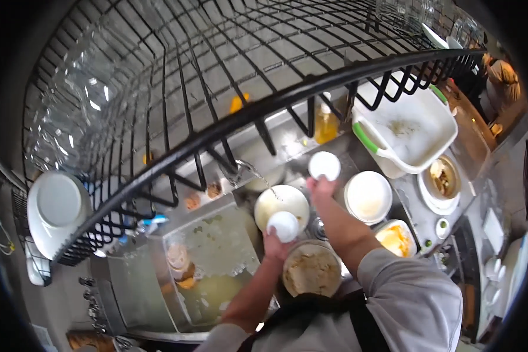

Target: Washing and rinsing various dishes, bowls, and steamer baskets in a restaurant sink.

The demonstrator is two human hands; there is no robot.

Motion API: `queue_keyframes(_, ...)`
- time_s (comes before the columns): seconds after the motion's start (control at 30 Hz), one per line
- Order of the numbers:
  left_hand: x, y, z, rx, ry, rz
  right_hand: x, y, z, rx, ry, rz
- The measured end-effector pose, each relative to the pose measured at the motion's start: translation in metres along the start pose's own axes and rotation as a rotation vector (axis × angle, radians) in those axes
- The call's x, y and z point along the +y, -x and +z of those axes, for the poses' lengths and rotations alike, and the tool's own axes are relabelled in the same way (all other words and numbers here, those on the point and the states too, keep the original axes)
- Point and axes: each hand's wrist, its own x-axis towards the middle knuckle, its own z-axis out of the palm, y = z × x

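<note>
My left hand [274, 246] is closed around a small white bowl [283, 226], held over the near edge of a larger white bowl [265, 205]. Water from a tap [246, 167] streams into that larger bowl. A second small white bowl [324, 165] is gripped by my right hand [322, 189], farther off and to the right. Just right of it stands a round white container [368, 196] with a little residue inside. Close to my body is a round tub [312, 268] with a crusty, pale brown layer.
A black wire rack [264, 111] with glasses [97, 94] hangs overhead. Cloudy water fills the sink [217, 252] at left. At right are a white basin [405, 117] with green handles, a container with orange sauce [395, 237] and a bottle of yellow liquid [326, 124].
</note>
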Motion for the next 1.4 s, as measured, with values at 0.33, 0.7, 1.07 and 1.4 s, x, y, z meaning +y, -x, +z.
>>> queue_keyframes(0.33, -0.015, -0.046, 0.091, -0.04, -0.11, -0.061, -0.131, 0.121, 0.048, -0.624, 1.412, -0.446)
queue_keyframes(0.7, -0.008, -0.059, 0.117, -0.139, -0.228, 0.147, -0.162, 0.151, 0.023, -0.704, 1.261, -0.1)
queue_keyframes(1.07, -0.014, 0.0, 0.1, -0.403, 0.123, 0.039, -0.143, 0.141, -0.026, -0.783, 1.758, -0.448)
queue_keyframes(1.4, -0.065, -0.11, 0.166, -0.464, -0.168, -0.25, -0.274, 0.243, -0.072, -0.773, 1.501, -0.727)
